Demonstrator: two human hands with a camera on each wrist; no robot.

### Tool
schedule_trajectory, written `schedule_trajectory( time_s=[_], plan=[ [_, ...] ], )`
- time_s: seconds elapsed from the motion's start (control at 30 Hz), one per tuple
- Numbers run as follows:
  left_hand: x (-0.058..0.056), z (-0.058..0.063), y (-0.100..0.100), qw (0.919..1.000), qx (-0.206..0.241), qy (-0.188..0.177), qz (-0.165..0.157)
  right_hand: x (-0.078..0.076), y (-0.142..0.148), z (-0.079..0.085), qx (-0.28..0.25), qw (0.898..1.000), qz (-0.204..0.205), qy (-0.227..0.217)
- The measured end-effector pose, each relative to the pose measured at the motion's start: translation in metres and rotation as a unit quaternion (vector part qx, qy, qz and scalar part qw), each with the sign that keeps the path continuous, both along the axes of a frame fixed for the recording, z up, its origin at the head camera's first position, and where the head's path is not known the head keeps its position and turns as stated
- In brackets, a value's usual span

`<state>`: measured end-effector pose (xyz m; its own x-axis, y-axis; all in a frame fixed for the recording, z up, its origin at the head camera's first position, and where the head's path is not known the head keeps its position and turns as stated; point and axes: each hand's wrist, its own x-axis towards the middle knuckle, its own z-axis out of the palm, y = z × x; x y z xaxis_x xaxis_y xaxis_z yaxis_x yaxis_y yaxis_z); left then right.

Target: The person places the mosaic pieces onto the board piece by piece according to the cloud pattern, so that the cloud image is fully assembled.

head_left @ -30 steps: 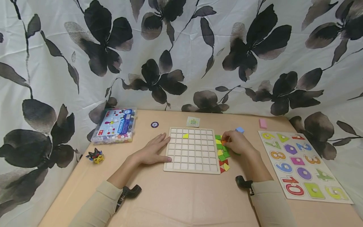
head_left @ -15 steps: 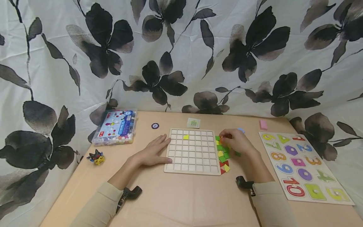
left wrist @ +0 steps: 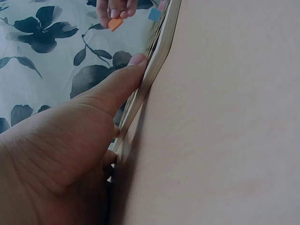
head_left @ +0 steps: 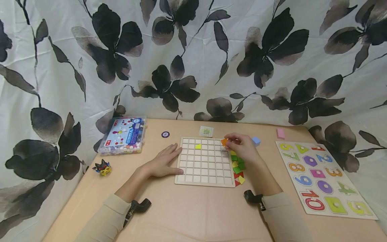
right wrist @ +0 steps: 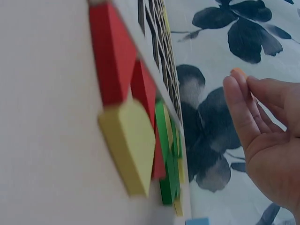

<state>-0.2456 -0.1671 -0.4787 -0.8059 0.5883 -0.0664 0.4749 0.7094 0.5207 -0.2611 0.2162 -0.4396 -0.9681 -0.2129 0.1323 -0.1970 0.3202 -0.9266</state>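
A pale grid board (head_left: 205, 167) lies in the middle of the table, one yellow tile (head_left: 198, 146) set in an upper cell. The left hand (head_left: 162, 162) rests along the board's left edge with its fingers extended and its thumb on the rim. Over the board's upper right corner, the right hand (head_left: 242, 146) pinches an orange tile (head_left: 223, 142) between thumb and fingertips. That orange tile (left wrist: 115, 24) also shows at the top of the left wrist view. Green tiles (head_left: 237, 169), red tiles (right wrist: 112, 56) and yellow tiles (right wrist: 129, 145) lie along the board's right side.
Behind the board lies a small patterned card (head_left: 206, 131); a blue block (head_left: 256, 141) and a pink block (head_left: 280, 133) are at right. A number puzzle board (head_left: 325, 178) covers the right side. A plastic case (head_left: 122, 135), dark disc (head_left: 165, 134) and small figure (head_left: 102, 167) are at left.
The right hand has lifted an orange tile from the loose pieces and moved left, over the board's upper right corner. The blue block is now more exposed. The left hand stays put.
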Motion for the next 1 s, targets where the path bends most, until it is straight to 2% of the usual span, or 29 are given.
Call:
schedule_trajectory(
  time_s=[0.13, 0.3, 0.47, 0.63, 0.87, 0.93, 1.0],
  plan=[
    [0.0, 0.0, 0.0, 1.0, 0.001, 0.0, 0.001, -0.003, -0.011, 0.001, -0.05, 0.999, -0.001, -0.008],
    [0.001, 0.001, 0.0, 1.0, 0.003, -0.003, 0.001, -0.004, -0.028, 0.002, -0.095, 0.995, 0.0, 0.004],
    [0.001, 0.002, 0.001, 1.0, 0.0, -0.005, 0.001, -0.003, -0.049, 0.003, -0.103, 0.994, -0.025, 0.02],
    [0.0, 0.003, 0.0, 1.0, 0.001, -0.005, -0.001, 0.0, -0.064, 0.007, -0.107, 0.993, -0.054, 0.004],
    [0.001, 0.002, 0.001, 1.0, 0.002, -0.005, 0.001, -0.008, -0.074, -0.009, -0.146, 0.986, -0.08, -0.025],
    [0.0, 0.002, 0.0, 1.0, 0.002, -0.004, 0.002, -0.01, -0.076, -0.014, -0.142, 0.985, -0.087, -0.032],
    [0.0, 0.001, 0.0, 1.0, 0.002, -0.002, 0.002, -0.011, -0.078, -0.019, -0.116, 0.989, -0.092, -0.029]
  ],
)
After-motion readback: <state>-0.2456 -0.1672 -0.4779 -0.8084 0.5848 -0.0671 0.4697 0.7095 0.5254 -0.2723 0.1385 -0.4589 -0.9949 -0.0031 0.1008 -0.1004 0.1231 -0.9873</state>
